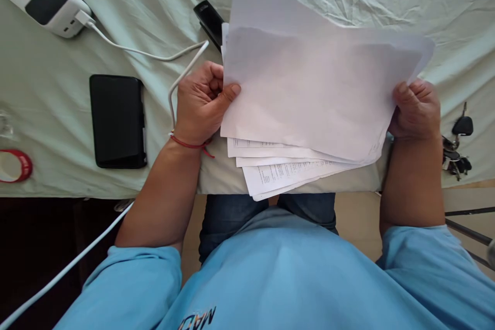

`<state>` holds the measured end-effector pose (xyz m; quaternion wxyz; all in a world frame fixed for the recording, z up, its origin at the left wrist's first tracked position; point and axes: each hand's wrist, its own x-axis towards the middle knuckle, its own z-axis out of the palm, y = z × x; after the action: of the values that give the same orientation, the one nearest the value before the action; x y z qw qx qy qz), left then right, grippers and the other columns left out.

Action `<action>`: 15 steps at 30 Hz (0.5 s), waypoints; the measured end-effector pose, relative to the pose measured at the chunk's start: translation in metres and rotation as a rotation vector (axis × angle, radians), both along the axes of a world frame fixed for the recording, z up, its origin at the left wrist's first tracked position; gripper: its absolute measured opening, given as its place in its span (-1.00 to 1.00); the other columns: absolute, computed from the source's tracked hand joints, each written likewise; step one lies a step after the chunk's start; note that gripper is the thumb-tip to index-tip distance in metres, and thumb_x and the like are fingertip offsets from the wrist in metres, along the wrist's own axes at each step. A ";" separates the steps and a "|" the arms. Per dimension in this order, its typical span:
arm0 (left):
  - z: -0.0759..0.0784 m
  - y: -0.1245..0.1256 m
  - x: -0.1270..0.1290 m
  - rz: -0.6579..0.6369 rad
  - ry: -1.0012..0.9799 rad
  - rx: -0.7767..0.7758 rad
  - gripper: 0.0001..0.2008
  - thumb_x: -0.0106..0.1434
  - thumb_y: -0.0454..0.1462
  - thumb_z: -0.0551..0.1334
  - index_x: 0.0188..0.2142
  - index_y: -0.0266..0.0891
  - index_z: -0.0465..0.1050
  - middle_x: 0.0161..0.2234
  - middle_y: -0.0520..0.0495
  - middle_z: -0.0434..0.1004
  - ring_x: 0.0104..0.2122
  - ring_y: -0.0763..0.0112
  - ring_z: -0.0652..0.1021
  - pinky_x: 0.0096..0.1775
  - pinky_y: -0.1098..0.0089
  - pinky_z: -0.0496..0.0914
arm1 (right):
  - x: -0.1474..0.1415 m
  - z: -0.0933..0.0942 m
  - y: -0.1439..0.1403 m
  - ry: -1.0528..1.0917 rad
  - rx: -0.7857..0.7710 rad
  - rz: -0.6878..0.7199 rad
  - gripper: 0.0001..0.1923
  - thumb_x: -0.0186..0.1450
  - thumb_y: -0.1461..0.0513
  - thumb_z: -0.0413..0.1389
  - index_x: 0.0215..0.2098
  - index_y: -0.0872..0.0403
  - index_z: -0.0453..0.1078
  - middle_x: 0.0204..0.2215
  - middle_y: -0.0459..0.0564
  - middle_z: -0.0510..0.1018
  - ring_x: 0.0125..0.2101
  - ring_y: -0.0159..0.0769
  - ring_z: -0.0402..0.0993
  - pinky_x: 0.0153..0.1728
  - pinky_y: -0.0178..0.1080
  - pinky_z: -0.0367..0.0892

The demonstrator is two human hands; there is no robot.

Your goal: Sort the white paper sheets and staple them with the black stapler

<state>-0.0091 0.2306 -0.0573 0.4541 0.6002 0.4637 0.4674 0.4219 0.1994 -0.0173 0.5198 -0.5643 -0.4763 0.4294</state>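
Between my two hands is a loose stack of white paper sheets (309,87), its top sheet blank on the side facing up. Lower sheets fan out toward me at the bottom edge, and a printed sheet (286,172) shows small text there. My left hand (207,100) pinches the left edge, thumb on top; a red string bracelet circles that wrist. At the right edge, my right hand (417,108) is closed on the papers, its fingers partly hidden beneath them. The far edge of the top sheet bends upward.
A black phone-like device (117,121) lies left of my left arm. Farther back are a white power strip (58,7) with a cable and a black object (210,20) partly under the papers. Keys (458,144) lie at right, a red tape roll (17,166) at far left.
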 end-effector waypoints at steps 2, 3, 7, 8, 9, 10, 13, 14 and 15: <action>0.000 0.001 0.001 -0.021 -0.030 0.003 -0.35 0.39 0.33 0.57 -0.02 -0.09 0.47 -0.24 0.01 0.66 -0.04 0.17 0.72 -0.06 0.18 0.53 | 0.002 0.000 -0.005 0.002 -0.090 0.053 -0.28 -0.10 -0.33 0.71 -0.32 -0.03 0.67 -0.14 0.13 0.84 0.05 0.19 0.82 0.02 0.24 0.80; 0.001 0.001 0.001 -0.029 -0.048 0.006 -0.33 0.38 0.34 0.58 0.01 -0.09 0.45 -0.19 -0.01 0.69 -0.02 0.17 0.73 -0.05 0.18 0.53 | 0.003 -0.001 -0.007 -0.013 -0.119 0.058 -0.28 -0.14 -0.28 0.74 -0.29 -0.03 0.69 -0.15 0.12 0.85 0.01 0.15 0.81 0.02 0.21 0.80; -0.002 0.005 0.006 -0.042 -0.163 0.061 -0.15 0.22 0.34 0.69 0.15 -0.08 0.41 -0.02 -0.03 0.75 -0.02 0.25 0.72 0.00 0.24 0.55 | -0.001 -0.012 -0.005 -0.047 0.022 -0.093 -0.26 -0.21 -0.18 0.80 -0.23 -0.05 0.72 -0.16 0.03 0.83 -0.03 0.01 0.77 0.13 0.17 0.76; -0.004 0.006 0.007 -0.045 -0.194 0.089 -0.10 0.18 0.31 0.72 0.19 -0.08 0.41 -0.01 -0.03 0.75 -0.02 0.28 0.72 0.01 0.26 0.56 | -0.001 -0.015 -0.002 -0.031 0.094 -0.130 -0.26 -0.21 -0.20 0.79 -0.23 -0.05 0.71 -0.15 0.02 0.83 0.02 0.04 0.78 0.20 0.21 0.73; -0.005 0.007 0.007 -0.042 -0.223 0.121 -0.07 0.15 0.28 0.75 0.23 -0.07 0.42 0.00 -0.02 0.74 -0.01 0.28 0.71 0.02 0.28 0.57 | -0.001 -0.018 0.002 -0.015 0.160 -0.154 -0.26 -0.19 -0.21 0.78 -0.22 -0.05 0.70 -0.14 0.03 0.82 0.08 0.08 0.78 0.26 0.26 0.70; -0.007 0.008 0.008 -0.041 -0.240 0.143 -0.06 0.13 0.27 0.77 0.26 -0.05 0.43 0.01 -0.03 0.74 0.02 0.27 0.70 0.04 0.28 0.57 | -0.001 -0.020 0.006 -0.003 0.218 -0.167 -0.27 -0.15 -0.22 0.77 -0.22 -0.05 0.70 -0.12 0.04 0.81 0.14 0.13 0.77 0.30 0.31 0.67; -0.009 0.009 0.008 -0.062 -0.236 0.136 -0.07 0.13 0.32 0.74 0.26 0.02 0.45 0.06 -0.07 0.72 0.21 0.10 0.68 0.15 0.19 0.61 | 0.007 -0.022 0.015 -0.001 0.358 -0.209 -0.40 0.03 -0.25 0.69 -0.25 -0.06 0.70 -0.08 0.05 0.80 0.25 0.24 0.75 0.31 0.41 0.65; -0.009 0.009 0.007 -0.091 -0.218 0.113 -0.08 0.15 0.36 0.71 0.26 0.03 0.45 0.08 -0.08 0.71 0.26 0.05 0.67 0.19 0.14 0.61 | 0.011 -0.022 0.017 -0.004 0.398 -0.222 -0.43 0.08 -0.26 0.67 -0.26 -0.07 0.71 -0.05 0.05 0.81 0.28 0.26 0.74 0.30 0.42 0.65; -0.009 0.008 0.007 -0.122 -0.195 0.089 -0.09 0.18 0.38 0.69 0.26 0.02 0.45 0.11 -0.09 0.70 0.30 0.01 0.66 0.23 0.07 0.61 | 0.014 -0.022 0.018 -0.006 0.435 -0.229 -0.44 0.11 -0.27 0.64 -0.26 -0.08 0.71 0.00 0.04 0.81 0.30 0.27 0.73 0.29 0.43 0.64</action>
<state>-0.0017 0.2385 -0.0666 0.4977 0.5986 0.3588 0.5150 0.4359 0.2173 -0.0389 0.6729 -0.4908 -0.4919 0.2536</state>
